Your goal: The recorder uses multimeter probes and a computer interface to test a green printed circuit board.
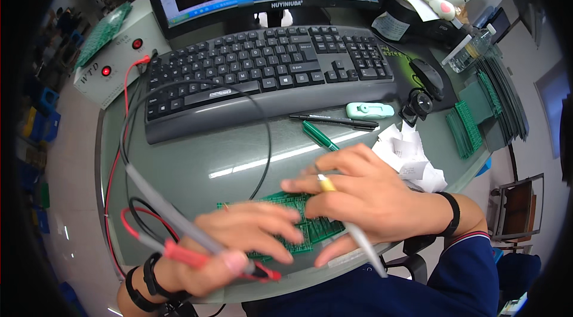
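Observation:
My left hand (230,236), wearing two black wrist bands, holds a red test probe (188,254) under the thumb. Its other fingers, slightly blurred, spread over green circuit boards (301,244) at the table's near edge. A thick grey cable (161,200) runs across that hand. Opposite it, my right hand (364,198) has a white pen-like stick (363,245) with a yellow section between its fingers. Its fingertips reach over the boards' far and right sides. The hands cover much of the boards, so their number is unclear.
Beyond the hands lie a green marker (319,135), a black pen (334,121), a mint cutter-like tool (370,110) and crumpled paper (412,156). A keyboard (268,72), monitor (271,4), mouse (427,77), test box (119,57) and racked boards (504,99) surround them.

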Available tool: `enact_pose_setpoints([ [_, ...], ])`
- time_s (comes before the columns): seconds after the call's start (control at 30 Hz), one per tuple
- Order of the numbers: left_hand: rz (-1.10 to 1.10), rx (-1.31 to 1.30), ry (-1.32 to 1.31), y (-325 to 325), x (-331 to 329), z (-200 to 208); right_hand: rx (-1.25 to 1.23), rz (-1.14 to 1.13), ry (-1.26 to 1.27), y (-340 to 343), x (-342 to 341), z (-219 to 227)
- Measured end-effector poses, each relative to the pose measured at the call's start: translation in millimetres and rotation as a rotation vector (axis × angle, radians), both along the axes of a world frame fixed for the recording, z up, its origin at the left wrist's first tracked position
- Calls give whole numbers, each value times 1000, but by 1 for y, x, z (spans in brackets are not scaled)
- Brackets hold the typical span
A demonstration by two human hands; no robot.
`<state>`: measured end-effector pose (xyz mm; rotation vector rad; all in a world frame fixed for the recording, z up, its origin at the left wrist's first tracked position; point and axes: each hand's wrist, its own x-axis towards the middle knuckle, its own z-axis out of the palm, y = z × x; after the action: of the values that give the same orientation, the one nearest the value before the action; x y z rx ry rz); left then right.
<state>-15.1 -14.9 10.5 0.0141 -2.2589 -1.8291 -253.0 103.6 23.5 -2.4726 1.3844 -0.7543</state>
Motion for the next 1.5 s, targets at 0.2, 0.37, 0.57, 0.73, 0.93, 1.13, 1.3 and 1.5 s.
enact_pose_setpoints([
  [0.2, 331, 21, -84, -12, 9, 15, -50, 2, 183, 2, 12, -3],
  [0.37, 324, 99, -196, -15, 15, 26, -134, 15, 195, 6, 8, 10],
  [0.57, 311, 317, 86, -15, 6, 24, -204, 0, -349, 7, -16, 30],
  [0.73, 217, 618, 140, 3, -28, 20, 144, 243, -977, 2, 4, 10],
  [0.93, 268, 376, 180, 18, -41, 19, -204, -408, -424, 53, -82, 65],
  [1.13, 407, 351, 151, 5, -39, 7, -22, -1316, 99, 125, -205, 43],
  [1.3, 454, 340, 54, 9, -34, 8, 78, -1450, 222, 138, -246, -18],
  [1.5, 358, 470, -127, 12, -40, 16, -197, -1104, 121, 112, -206, 11],
])
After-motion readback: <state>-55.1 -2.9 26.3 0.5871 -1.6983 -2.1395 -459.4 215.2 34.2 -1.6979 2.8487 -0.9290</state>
